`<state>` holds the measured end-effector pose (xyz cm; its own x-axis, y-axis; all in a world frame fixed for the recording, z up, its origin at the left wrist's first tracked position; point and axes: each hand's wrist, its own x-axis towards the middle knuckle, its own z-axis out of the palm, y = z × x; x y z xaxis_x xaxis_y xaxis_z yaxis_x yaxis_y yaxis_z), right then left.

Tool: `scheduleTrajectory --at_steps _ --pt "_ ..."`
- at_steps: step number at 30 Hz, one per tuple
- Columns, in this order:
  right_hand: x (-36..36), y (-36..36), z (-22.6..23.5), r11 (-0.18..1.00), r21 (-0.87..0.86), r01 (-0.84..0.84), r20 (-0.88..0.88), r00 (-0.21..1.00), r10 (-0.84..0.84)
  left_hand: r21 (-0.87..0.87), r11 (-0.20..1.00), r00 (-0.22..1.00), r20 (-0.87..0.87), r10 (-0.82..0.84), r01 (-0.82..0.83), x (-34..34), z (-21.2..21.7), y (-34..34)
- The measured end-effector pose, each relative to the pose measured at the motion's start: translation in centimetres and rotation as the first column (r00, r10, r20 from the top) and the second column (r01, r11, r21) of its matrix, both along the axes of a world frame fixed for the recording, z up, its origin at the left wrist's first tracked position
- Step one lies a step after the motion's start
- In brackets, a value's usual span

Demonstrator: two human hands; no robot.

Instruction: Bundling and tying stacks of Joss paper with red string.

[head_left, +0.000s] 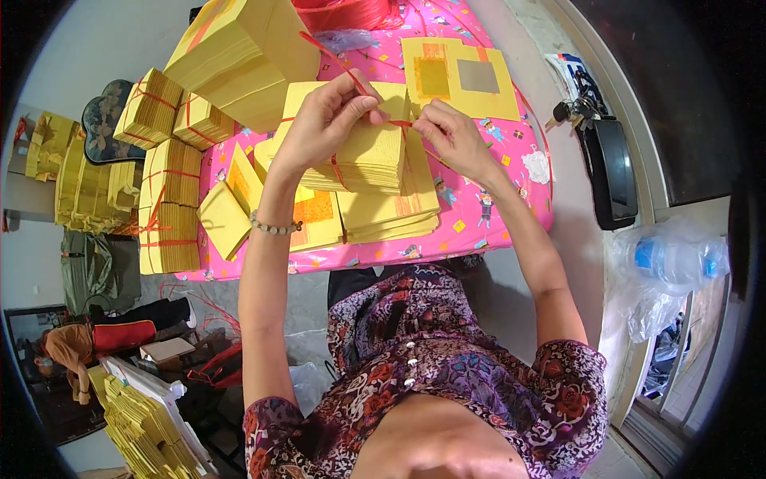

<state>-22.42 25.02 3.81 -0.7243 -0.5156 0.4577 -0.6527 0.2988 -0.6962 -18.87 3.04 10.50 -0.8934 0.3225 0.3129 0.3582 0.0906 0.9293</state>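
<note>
A thick stack of yellow paper (pixel 371 164) lies in front of me, with red plastic string (pixel 336 171) passed around it. My left hand (pixel 333 120) is over the stack's top, thumb and fingers pinched on the string, whose loose end rises beyond the knuckles. At the stack's right edge my right hand (pixel 455 140) is closed on another stretch of the same string, which runs between both hands. Under the stack are more loose yellow sheets (pixel 391 227), some with orange patches.
Tied yellow bundles (pixel 169 231) are piled at the table's left, near a tall yellow block (pixel 247 56). Yellow sheets with gold and silver squares (pixel 459 78) lie at the far right on the pink tablecloth (pixel 531 195). Red string (pixel 347 14) is heaped behind. Another person (pixel 112 335) is at the lower left.
</note>
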Motion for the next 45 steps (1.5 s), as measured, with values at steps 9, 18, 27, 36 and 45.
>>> scheduleTrajectory --at_steps 9,18,27,36,45 --pt "-0.1 0.3 -0.6 1.0 -0.014 0.005 -0.039 0.999 -0.006 -0.058 0.996 0.997 0.005 0.073 -0.072 -0.1 -0.6 0.4" --pt "1.4 0.9 1.1 0.98 0.106 0.171 -0.332 0.935 -0.127 -0.266 0.943 0.98 -0.066 0.187 -0.198 -0.9 0.1 1.6" --pt "-0.8 -1.7 5.3 0.992 -0.091 0.091 -0.853 0.507 -0.125 -0.277 0.951 0.991 -0.011 0.136 -0.134 -1.8 0.5 1.9" --pt "-2.0 -2.3 4.6 0.995 -0.072 0.074 -0.57 0.815 -0.102 -0.554 0.823 0.991 -0.113 0.077 -0.128 -1.8 0.6 1.8" --pt "-1.2 -1.7 6.1 0.999 -0.033 0.01 -0.193 0.981 -0.016 -0.341 0.922 0.983 -0.065 0.172 -0.184 -1.4 -0.6 2.3"
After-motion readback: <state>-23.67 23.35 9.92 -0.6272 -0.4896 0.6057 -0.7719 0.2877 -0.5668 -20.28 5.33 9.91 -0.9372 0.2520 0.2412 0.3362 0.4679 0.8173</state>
